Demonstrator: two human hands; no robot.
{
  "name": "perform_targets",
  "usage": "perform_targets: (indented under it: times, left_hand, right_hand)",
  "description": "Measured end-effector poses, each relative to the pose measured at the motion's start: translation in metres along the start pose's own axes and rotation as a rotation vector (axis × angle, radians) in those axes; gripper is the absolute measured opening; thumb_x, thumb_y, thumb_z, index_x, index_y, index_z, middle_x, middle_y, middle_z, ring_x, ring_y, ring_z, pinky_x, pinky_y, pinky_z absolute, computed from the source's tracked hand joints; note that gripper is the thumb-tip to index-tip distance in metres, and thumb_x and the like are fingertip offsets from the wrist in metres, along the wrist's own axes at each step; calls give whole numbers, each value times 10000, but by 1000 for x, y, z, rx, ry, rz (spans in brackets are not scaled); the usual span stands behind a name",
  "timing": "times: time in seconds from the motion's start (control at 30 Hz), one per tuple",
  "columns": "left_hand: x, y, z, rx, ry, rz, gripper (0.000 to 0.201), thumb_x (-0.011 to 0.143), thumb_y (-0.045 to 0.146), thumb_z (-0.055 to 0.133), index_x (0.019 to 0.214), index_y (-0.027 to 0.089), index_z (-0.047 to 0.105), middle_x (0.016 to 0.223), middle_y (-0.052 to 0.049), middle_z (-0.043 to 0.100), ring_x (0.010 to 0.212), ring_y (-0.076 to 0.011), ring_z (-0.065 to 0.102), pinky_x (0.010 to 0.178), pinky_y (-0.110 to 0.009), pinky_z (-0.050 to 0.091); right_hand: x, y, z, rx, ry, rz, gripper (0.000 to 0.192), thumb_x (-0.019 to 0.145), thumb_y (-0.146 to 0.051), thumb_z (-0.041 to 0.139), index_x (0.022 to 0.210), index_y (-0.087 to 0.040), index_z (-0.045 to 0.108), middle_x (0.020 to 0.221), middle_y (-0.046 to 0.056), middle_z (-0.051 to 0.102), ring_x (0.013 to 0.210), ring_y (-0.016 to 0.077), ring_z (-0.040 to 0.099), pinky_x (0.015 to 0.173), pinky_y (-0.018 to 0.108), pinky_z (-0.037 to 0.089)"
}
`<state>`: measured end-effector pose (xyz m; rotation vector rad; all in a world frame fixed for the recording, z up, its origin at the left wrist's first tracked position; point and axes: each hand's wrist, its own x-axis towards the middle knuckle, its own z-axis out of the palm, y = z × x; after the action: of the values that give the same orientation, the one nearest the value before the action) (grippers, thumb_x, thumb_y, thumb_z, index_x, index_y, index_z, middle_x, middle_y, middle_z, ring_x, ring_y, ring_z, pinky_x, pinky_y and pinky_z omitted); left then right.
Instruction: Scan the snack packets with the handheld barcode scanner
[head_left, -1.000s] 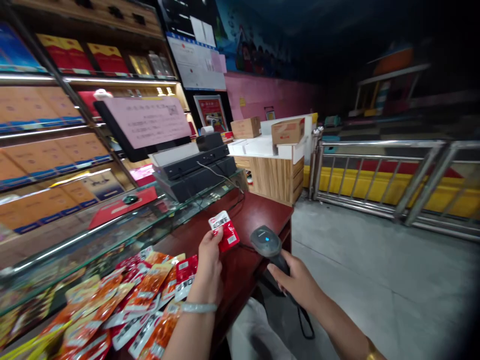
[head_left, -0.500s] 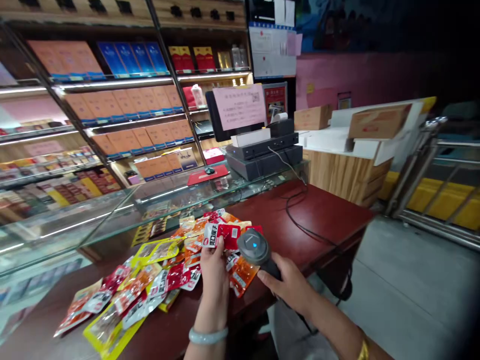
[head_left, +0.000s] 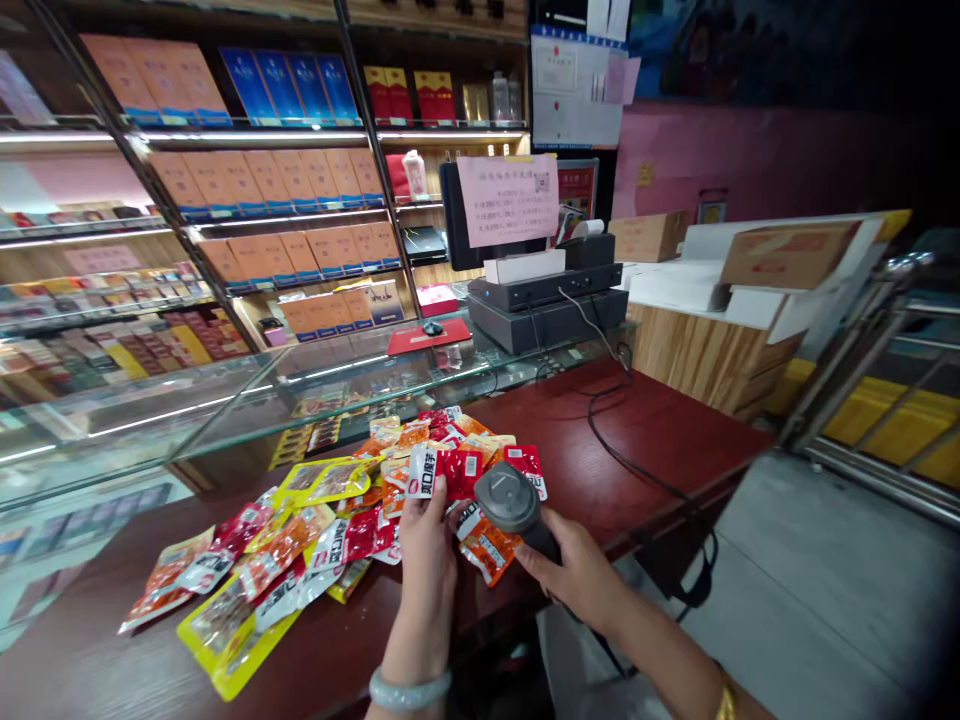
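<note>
My left hand pinches a small red and white snack packet by its lower edge and holds it up above the counter. My right hand grips the handle of a grey barcode scanner, whose head points at the packet from the right, a few centimetres away. Beneath both hands, several red, orange and yellow snack packets lie spread over the dark red counter.
A glass display case runs along the counter's far side, with a cash register and screen on it. The scanner's black cable trails across the counter. Shelves of boxed goods fill the back wall. A metal railing stands right.
The view swung left from the counter's end to the packet pile. Both hands came down closer to the counter, still holding packet and scanner; the scanner's blue light no longer shows.
</note>
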<state>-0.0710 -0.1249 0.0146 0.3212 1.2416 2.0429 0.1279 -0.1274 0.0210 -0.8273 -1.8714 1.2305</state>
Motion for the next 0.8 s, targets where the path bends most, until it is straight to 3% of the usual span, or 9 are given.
perform_targets:
  times: [0.17, 0.33, 0.57, 0.8]
  left_hand:
    - [-2, -7, 11, -15, -82, -25, 341, 697, 234, 904, 910, 170, 646, 812, 21, 685, 665, -115, 684, 641, -259, 634]
    - [3, -12, 37, 29, -102, -5, 420, 656, 253, 928, 973, 169, 665, 845, 29, 692, 657, -110, 672, 626, -264, 636]
    - [9, -35, 99, 69, -194, -24, 431, 621, 251, 949, 913, 165, 645, 804, 33, 686, 668, -102, 661, 658, -242, 625]
    - [-2, -59, 162, 83, -319, -86, 486, 566, 302, 970, 908, 159, 655, 843, -4, 713, 694, -123, 680, 590, -213, 597]
  right_hand:
    - [1, 5, -14, 15, 41, 27, 487, 921, -474, 672, 1306, -178, 643, 1208, 142, 770, 1112, 318, 706, 1017, 444, 533]
    - [4, 8, -33, 13, 111, 21, 436, 922, -489, 661, 1236, -186, 662, 1128, 132, 769, 1085, 309, 699, 993, 419, 532]
    - [7, 21, -73, 28, 226, 101, 417, 946, -570, 621, 1098, -192, 708, 760, 53, 708, 727, 221, 679, 653, 288, 545]
    - [4, 36, -110, 38, 362, 148, 510, 924, -642, 622, 1130, -181, 694, 632, 3, 629, 578, 190, 629, 570, 277, 528]
